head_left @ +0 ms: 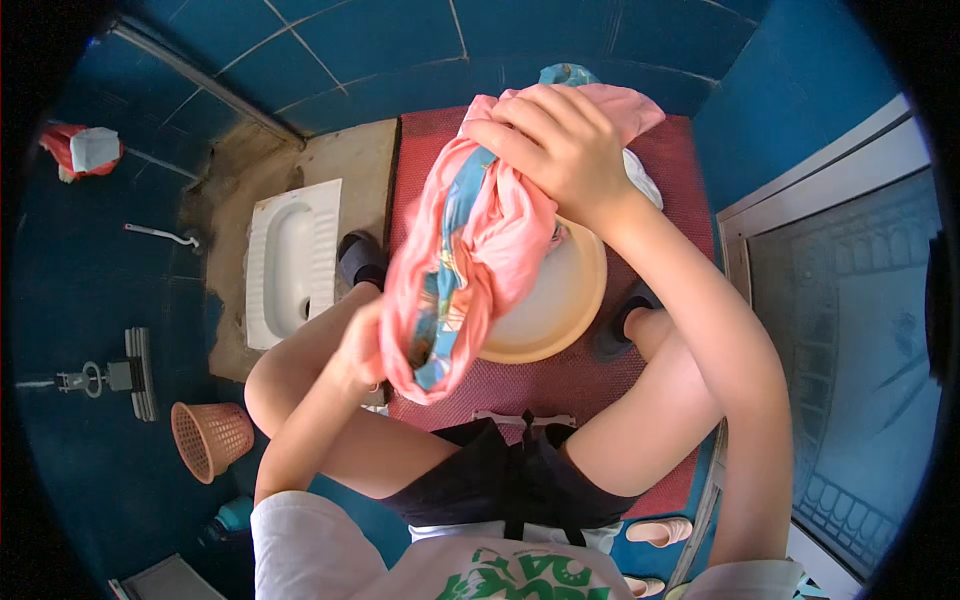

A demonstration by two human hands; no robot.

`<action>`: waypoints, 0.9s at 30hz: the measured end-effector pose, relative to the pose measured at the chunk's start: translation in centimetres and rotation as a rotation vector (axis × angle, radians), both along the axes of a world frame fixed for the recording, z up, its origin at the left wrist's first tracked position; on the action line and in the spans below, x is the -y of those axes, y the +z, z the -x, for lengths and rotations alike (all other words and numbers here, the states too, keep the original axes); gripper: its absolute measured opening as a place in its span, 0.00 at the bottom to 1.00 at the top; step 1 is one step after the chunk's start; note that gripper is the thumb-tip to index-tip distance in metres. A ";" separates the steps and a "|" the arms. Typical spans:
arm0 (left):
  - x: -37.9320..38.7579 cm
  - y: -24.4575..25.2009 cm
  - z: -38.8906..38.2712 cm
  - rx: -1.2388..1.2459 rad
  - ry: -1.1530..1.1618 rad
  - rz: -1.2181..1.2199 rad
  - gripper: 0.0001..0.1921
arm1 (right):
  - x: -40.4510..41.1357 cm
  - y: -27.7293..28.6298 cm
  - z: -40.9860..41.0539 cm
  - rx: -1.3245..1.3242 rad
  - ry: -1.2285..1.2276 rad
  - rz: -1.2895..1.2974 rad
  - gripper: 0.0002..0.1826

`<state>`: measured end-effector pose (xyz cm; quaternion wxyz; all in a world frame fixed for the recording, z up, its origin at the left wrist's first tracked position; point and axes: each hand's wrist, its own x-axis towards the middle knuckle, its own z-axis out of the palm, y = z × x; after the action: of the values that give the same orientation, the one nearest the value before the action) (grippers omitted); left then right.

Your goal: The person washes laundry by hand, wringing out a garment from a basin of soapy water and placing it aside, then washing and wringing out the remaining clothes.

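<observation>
A pink cloth with a blue patterned lining or band is bunched and lifted above a pale yellow basin. Cloudy whitish water shows inside the basin. My right hand grips the upper part of the cloth from above. Lower down on its left side, my left hand holds the edge, with the fingers partly hidden by the fabric. Some white material lies behind the basin on the right, mostly covered by my arm and the cloth.
The basin stands on a red textured mat between my feet. To the left is a white squat toilet. An orange mesh basket, a wall brush and a mop are further left. A glazed door borders the right; slippers lie near it.
</observation>
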<state>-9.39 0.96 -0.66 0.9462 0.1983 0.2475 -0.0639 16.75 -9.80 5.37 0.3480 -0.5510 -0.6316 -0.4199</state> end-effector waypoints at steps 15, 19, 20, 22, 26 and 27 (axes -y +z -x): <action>-0.8 3.8 -2.7 0.130 -0.856 -0.969 0.38 | -0.1 0.1 3.1 0.190 0.057 -0.028 0.16; -1.3 2.8 -2.1 -0.029 -0.624 -0.763 0.35 | 1.2 -0.6 1.7 0.181 0.018 0.089 0.17; -1.0 3.3 -2.1 -0.009 -0.464 -0.659 0.33 | 1.3 -1.1 1.1 0.121 -0.020 0.149 0.16; -2.0 3.3 -2.0 -0.028 -0.422 -0.611 0.27 | 1.6 -2.0 0.0 -0.018 -0.028 0.284 0.18; -3.7 4.8 -3.5 -0.015 -0.379 -0.285 0.21 | 2.4 -3.3 -0.6 -0.316 -0.098 0.664 0.30; -3.6 6.7 -4.9 0.067 -0.529 -0.278 0.20 | 2.8 -3.6 -0.7 -0.312 -0.106 0.665 0.30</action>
<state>-4.49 4.56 6.01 0.8682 0.3854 0.1622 -0.2672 17.44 -12.55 1.75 0.2198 -0.7234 -0.6434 -0.1202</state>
